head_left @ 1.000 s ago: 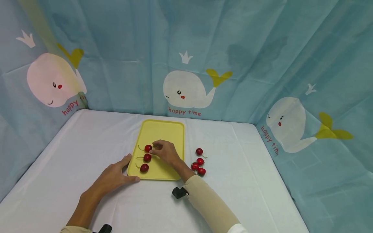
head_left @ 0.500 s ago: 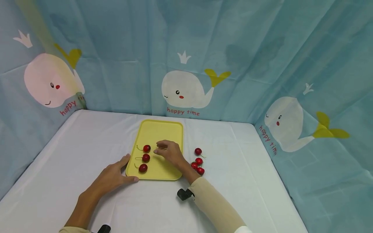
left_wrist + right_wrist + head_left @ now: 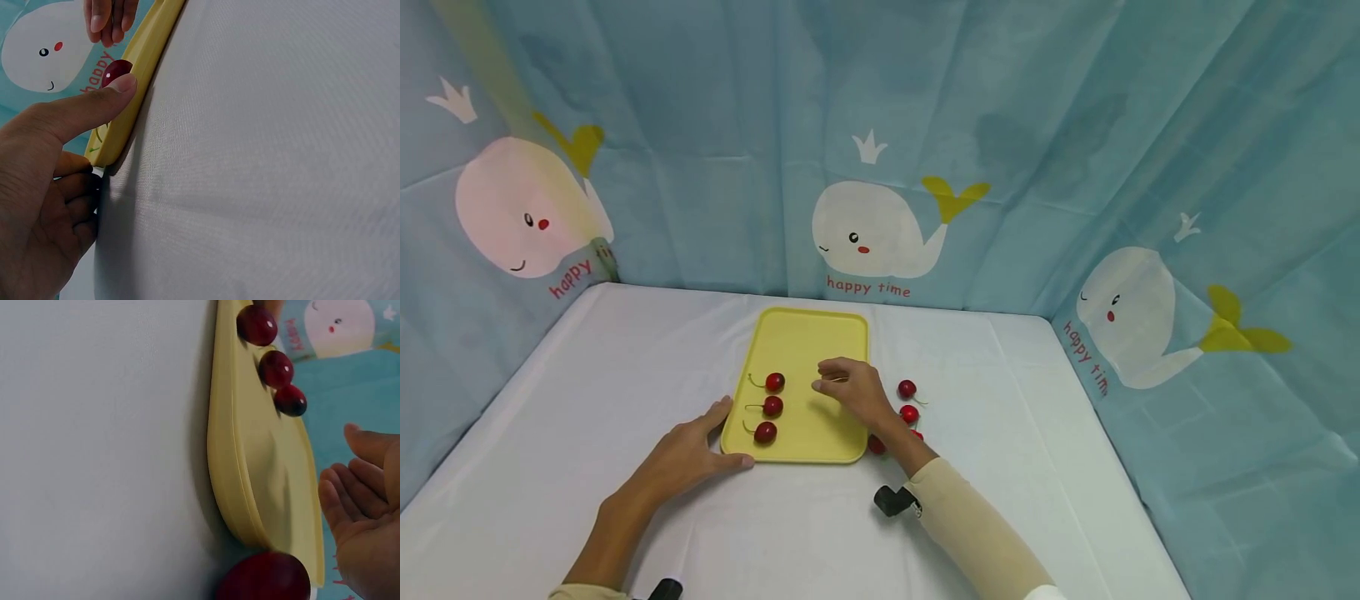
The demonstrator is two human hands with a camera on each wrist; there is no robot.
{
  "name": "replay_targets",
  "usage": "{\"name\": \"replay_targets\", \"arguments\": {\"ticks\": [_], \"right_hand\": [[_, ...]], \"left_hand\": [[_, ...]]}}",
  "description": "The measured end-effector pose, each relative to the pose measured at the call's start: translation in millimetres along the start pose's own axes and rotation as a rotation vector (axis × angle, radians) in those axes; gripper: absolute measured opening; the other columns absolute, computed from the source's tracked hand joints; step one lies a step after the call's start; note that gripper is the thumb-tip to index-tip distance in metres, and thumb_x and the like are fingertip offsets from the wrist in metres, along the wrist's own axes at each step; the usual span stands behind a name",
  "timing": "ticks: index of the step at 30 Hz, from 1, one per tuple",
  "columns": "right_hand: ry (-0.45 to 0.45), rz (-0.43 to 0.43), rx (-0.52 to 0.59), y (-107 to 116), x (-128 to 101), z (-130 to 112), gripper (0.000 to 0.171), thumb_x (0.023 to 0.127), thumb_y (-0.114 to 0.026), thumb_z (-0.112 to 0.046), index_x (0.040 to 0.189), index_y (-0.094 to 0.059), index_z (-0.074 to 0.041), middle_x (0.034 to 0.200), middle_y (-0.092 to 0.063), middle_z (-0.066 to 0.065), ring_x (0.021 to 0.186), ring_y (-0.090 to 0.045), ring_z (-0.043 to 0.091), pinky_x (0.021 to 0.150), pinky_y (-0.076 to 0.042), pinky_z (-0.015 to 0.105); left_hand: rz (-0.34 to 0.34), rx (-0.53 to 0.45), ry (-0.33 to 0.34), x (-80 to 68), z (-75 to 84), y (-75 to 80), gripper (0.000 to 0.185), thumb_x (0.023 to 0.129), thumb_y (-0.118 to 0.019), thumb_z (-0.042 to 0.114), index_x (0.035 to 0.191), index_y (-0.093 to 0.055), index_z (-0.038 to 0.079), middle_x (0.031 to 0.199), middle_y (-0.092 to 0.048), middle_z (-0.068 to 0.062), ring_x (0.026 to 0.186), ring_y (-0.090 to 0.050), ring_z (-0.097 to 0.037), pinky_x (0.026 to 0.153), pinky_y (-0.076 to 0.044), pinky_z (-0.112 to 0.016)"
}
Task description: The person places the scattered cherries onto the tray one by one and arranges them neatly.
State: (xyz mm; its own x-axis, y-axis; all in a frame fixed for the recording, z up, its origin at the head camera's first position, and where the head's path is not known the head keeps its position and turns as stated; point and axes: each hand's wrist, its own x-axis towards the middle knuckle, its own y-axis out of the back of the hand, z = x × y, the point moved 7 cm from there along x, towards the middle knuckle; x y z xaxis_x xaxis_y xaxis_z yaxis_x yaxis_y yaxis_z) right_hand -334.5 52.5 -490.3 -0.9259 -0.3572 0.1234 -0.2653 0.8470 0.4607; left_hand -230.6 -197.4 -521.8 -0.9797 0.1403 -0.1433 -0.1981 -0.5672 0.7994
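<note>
A yellow tray (image 3: 811, 337) lies on the white-covered table. Three dark red cherries, the far one (image 3: 775, 382), the middle one (image 3: 772, 407) and the near one (image 3: 765, 433), form a column along its left side, stems pointing left. My left hand (image 3: 681, 457) grips the tray's near left corner; its thumb (image 3: 94, 106) lies over the rim in the left wrist view. Over the right half of the tray hovers my right hand (image 3: 859, 393), fingers loosely bent and holding nothing, as the right wrist view also shows.
Several loose cherries (image 3: 907, 389) are on the cloth right of the tray, partly covered by the right forearm. One cherry (image 3: 265, 580) sits close by the tray's near right corner. A blue curtain (image 3: 700, 217) with whale prints hangs behind the table.
My right hand has drawn away from the far cherry, moving right across the tray with nothing in it. The left hand stays at the tray's corner.
</note>
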Motion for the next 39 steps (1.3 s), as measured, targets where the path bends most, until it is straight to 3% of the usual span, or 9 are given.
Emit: {"name": "replay_targets", "arguments": {"ticks": [21, 39], "right_hand": [[-0.012, 0.049, -0.002, 42, -21, 12, 0.039, 0.097, -0.08, -0.021, 0.13, -0.073, 0.0, 0.122, -0.077, 0.017, 0.111, -0.075, 0.023, 0.098, -0.062, 0.035], [-0.053, 0.077, -0.022, 81, -45, 39, 0.038, 0.097, -0.08, -0.024, 0.129, -0.075, -0.004, 0.119, -0.079, 0.01, 0.108, -0.076, 0.019, 0.098, -0.061, 0.037]], "left_hand": [[-0.012, -0.012, 0.009, 0.0, -0.6, -0.7, 0.126, 0.08, -0.081, 0.071, 0.165, -0.026, -0.003, 0.167, -0.032, -0.03, 0.151, -0.035, -0.055, 0.117, -0.037, -0.072], [-0.018, -0.015, 0.011, 1.0, -0.5, -0.9, 0.126, 0.08, -0.081, 0.071, 0.166, -0.025, -0.003, 0.167, -0.032, -0.031, 0.151, -0.034, -0.055, 0.117, -0.036, -0.072]]}}
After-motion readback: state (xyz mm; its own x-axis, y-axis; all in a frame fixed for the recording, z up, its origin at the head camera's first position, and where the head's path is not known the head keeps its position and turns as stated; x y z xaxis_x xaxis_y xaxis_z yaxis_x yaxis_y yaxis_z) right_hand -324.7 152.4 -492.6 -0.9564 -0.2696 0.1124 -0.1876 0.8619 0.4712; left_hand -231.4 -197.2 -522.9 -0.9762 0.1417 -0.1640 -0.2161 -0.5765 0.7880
